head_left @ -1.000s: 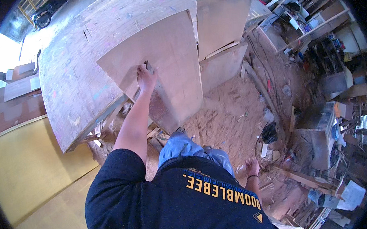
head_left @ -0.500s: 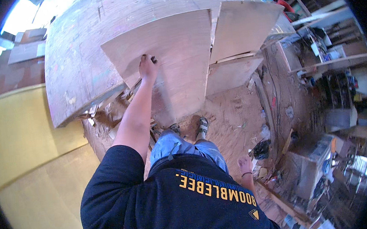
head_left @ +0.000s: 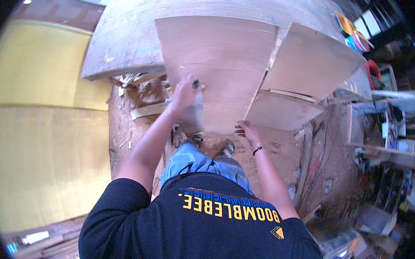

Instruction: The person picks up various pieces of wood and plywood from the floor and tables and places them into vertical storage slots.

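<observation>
A broad flat wooden board lies partly on the paint-stained table, its near end reaching out toward me. My left hand is closed over the board's left part, around a small dark object whose kind I cannot make out. At the board's near right corner is my right hand, fingers apart and holding nothing; whether the fingertips touch the edge I cannot tell. A dark band circles the right wrist.
To the right sits a second wooden panel, with another panel below it. Large yellow sheets stand at the left. A bucket is at the far right, wooden shelving nearer. Scraps and cables lie on the dirt floor.
My right hand has come up from my side to the board's near corner. The left hand has come nearer to me over the board. The view has turned.
</observation>
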